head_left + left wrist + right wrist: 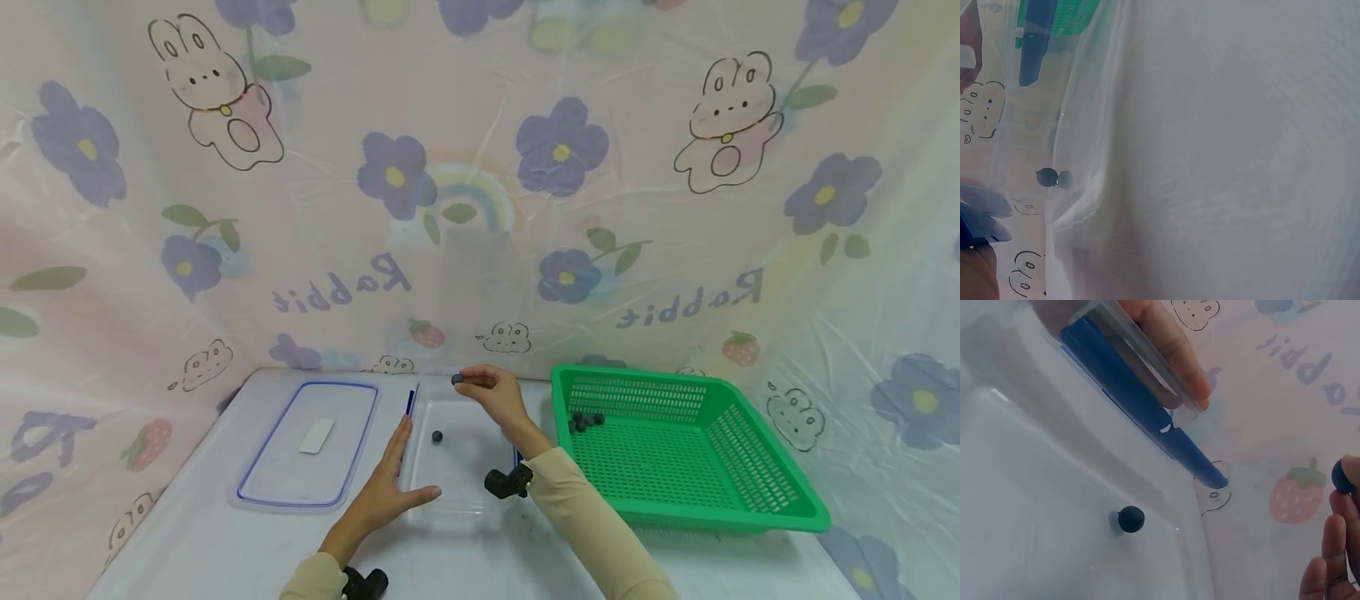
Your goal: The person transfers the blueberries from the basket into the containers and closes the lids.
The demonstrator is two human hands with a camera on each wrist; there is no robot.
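A clear plastic container sits on the table between my hands. One dark blueberry lies inside it, seen also as the blueberry in the right wrist view and the blueberry in the left wrist view. My left hand lies flat with straight fingers against the container's left wall. Above the container's far edge, my right hand pinches another blueberry at its fingertips; that blueberry shows at the right edge of the right wrist view.
A green mesh basket stands to the right with several blueberries in its far left corner. The container's blue-rimmed lid lies flat to the left. A flowered plastic sheet hangs close behind the table.
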